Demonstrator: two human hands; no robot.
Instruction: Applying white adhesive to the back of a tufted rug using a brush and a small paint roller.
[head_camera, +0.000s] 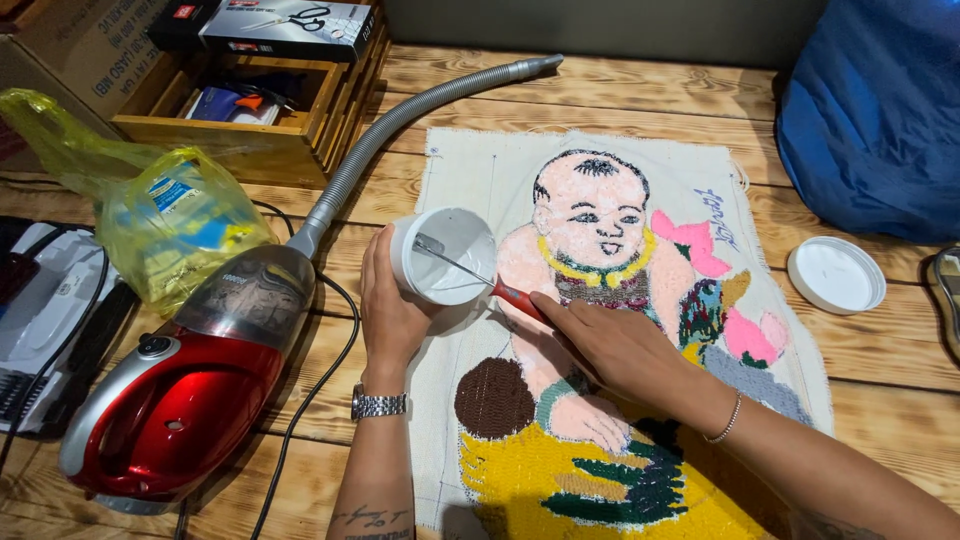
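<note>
Left hand (388, 300) grips a tilted white tub (445, 255) over the embroidery (600, 330); right hand (620, 345) pinches a red-handled tool (490, 283) dipped inside. Scooping, it seems; lifting calls for steadiness. Lid (836, 273) far right, vacuum (190, 380) left.

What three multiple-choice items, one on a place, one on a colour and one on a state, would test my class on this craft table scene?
1. Where does the white lid lie?
A. on the wooden table right of the embroidered cloth
B. on the vacuum cleaner
C. inside the wooden box

2. What colour is the vacuum cleaner body?
A. blue
B. red
C. green

3. What state is the white tub in?
A. closed with its lid
B. lying flat on the floor
C. open, tilted, held in the left hand

Answers:
1 A, the lid rests on bare planks beside the cloth.
2 B, its shell is glossy red.
3 C, its mouth faces the camera while the right hand puts a red-handled tool into it.
</note>
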